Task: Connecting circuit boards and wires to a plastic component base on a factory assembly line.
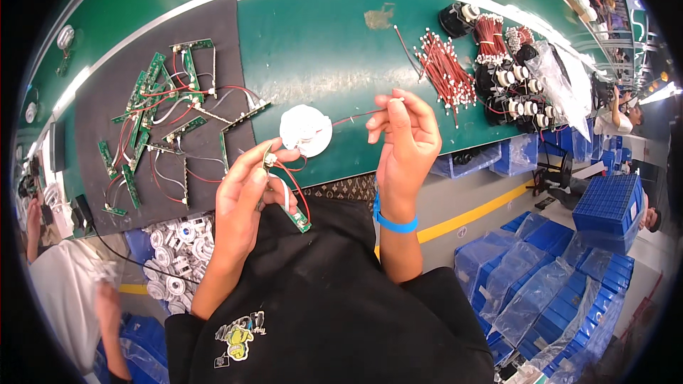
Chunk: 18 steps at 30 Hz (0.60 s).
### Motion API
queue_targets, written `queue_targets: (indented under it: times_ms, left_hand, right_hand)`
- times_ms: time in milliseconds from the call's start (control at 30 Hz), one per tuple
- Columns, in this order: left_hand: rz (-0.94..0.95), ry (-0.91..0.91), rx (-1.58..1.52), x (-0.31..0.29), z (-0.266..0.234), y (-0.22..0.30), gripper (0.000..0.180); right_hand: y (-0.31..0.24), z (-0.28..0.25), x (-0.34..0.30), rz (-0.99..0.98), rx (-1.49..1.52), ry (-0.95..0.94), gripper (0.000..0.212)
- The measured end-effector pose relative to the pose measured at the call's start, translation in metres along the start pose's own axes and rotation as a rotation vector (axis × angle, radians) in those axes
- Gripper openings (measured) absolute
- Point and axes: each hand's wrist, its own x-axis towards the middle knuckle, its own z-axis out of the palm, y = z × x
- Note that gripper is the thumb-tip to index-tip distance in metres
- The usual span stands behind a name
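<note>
My left hand (240,195) is closed around a small green circuit board (299,222) with red and white wires. Part of that board is hidden behind the fingers. A white round plastic part (316,135) lies on the green table just beyond, between my two hands. My right hand (407,144), with a blue band on its wrist, pinches the end of a thin red cable (354,118) between thumb and finger. This cable stretches leftward to the white round part; whether it is fixed there I cannot tell.
Several wired circuit boards (188,126) cover a black mat (213,21) at the left. Loose red cables (447,71) lie right, beside black round parts (455,21). White parts (178,249) fill a bin below left. Blue crates (541,277) stand right; another person (67,291) is left.
</note>
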Motion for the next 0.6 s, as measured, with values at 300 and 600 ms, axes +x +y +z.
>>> queue_targets:
  times_ms: [300, 600]
  left_hand:
    - [-0.007, -0.017, -0.004, 0.007, 0.002, 0.008, 0.042]
    - [0.006, -0.077, -0.016, 0.005, 0.003, 0.011, 0.043]
  right_hand:
    - [-0.015, 0.004, -0.012, -0.061, -0.244, -0.270, 0.017]
    - [-0.030, 0.011, -0.022, 0.435, 0.134, -0.408, 0.017]
